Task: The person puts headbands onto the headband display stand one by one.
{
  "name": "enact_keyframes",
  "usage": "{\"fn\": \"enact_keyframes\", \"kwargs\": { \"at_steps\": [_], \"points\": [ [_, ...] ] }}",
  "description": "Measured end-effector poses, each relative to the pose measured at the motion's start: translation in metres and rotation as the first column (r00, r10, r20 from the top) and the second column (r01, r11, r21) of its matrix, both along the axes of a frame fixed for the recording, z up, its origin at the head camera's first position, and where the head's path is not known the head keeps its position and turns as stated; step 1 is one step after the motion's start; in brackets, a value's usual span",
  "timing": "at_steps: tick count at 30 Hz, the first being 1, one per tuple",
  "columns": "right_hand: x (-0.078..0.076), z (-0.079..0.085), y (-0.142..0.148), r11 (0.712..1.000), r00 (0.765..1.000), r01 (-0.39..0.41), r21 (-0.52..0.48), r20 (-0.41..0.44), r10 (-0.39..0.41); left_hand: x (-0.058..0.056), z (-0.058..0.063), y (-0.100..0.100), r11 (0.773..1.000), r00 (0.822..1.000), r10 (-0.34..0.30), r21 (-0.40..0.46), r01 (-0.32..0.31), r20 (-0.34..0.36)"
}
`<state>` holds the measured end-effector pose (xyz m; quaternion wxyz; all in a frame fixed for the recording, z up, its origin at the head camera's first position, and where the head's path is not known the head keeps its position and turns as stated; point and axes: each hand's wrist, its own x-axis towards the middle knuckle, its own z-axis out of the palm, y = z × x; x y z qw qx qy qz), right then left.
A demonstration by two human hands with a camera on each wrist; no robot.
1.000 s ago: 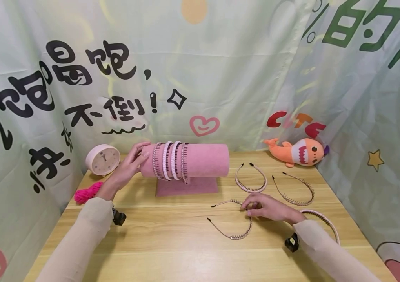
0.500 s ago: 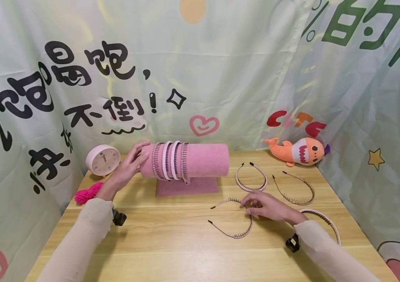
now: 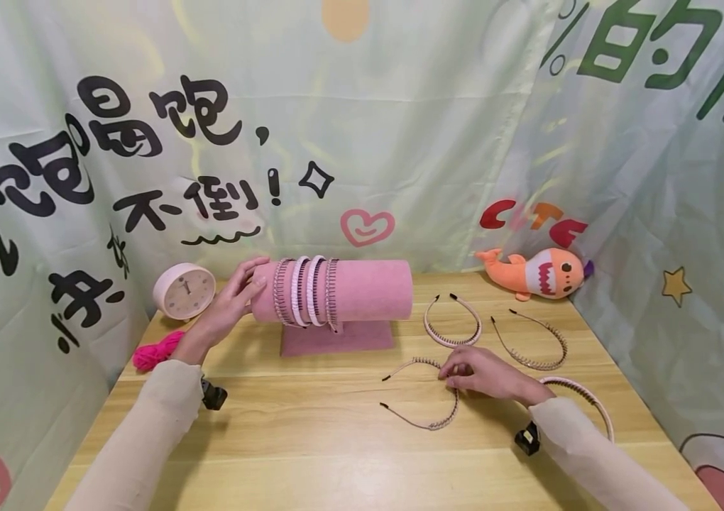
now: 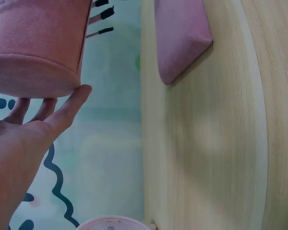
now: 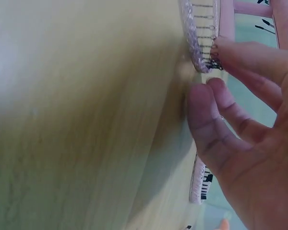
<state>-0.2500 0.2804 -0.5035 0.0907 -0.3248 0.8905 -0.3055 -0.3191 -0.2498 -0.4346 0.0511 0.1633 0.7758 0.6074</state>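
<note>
My left hand (image 3: 224, 312) is at the left end of the pink padded roll stand (image 3: 375, 289). In the left wrist view, its extended fingers (image 4: 69, 108) touch the rim of the roll's round end. Several headbands (image 3: 306, 291) encircle the roll's left half, with bare pink fabric to their right. My right hand (image 3: 490, 372) pinches the curved middle of a thin toothed headband (image 3: 441, 422) whose black tips point left. Up close, the index finger bears against the headband's teeth (image 5: 204, 48), with the thumb (image 5: 201, 103) just beside its edge.
Around the right hand lie a white-edged headband (image 3: 479, 326), a thin headband (image 3: 560, 355) and a pale headband (image 3: 595, 401). A round clock (image 3: 184, 291) and pink yarn (image 3: 154, 353) stand at left. An orange plush shark (image 3: 537, 275) sits against the back curtain.
The headband at the right hand has turned slightly, its lower tip shifting right and toward the front. The right hand has barely moved. The left hand keeps its place on the roll.
</note>
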Motion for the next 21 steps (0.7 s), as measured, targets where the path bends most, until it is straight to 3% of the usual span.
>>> {"fn": "enact_keyframes", "kwargs": {
  "at_steps": [8, 21],
  "points": [
    [0.0007, 0.0016, 0.0013, 0.998, 0.999, -0.040, 0.037, 0.004, 0.040, 0.0004, -0.0008, -0.0012, 1.000, 1.000, 0.001, -0.003, -0.001, -0.001],
    [-0.0017, 0.0030, -0.0072, 0.997, 0.998, -0.009, 0.070, -0.057, 0.013, 0.0014, -0.0008, -0.0004, 1.000, 1.000, 0.003, 0.001, -0.003, 0.004]
  ]
}}
